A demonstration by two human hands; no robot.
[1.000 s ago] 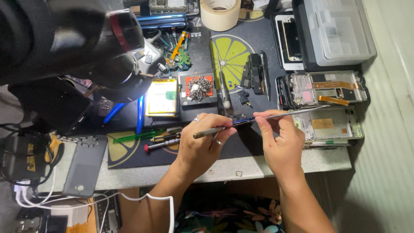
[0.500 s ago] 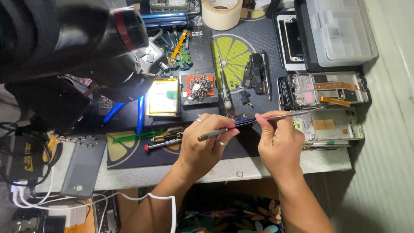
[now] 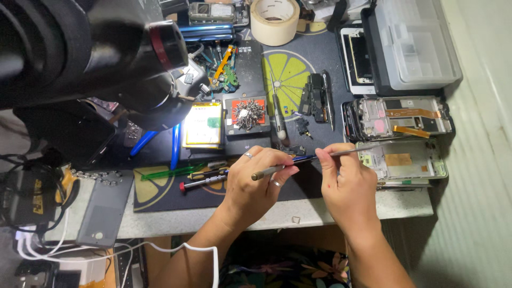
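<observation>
My left hand is closed around a slim metal screwdriver with a blue tip that points right. My right hand pinches silver tweezers, which reach right toward an opened phone frame. The two tools meet tip to tip above the dark work mat near the table's front edge. A second opened phone body with an orange flex cable lies just beyond the first. Whatever sits between the tool tips is too small to make out.
A black microscope head fills the upper left. A magnetic pad heaped with screws, a battery, a tape roll and a clear plastic box are on the bench. A grey phone back cover lies at front left.
Both hands stay together over the mat with the same tools. The tool tips have shifted only slightly.
</observation>
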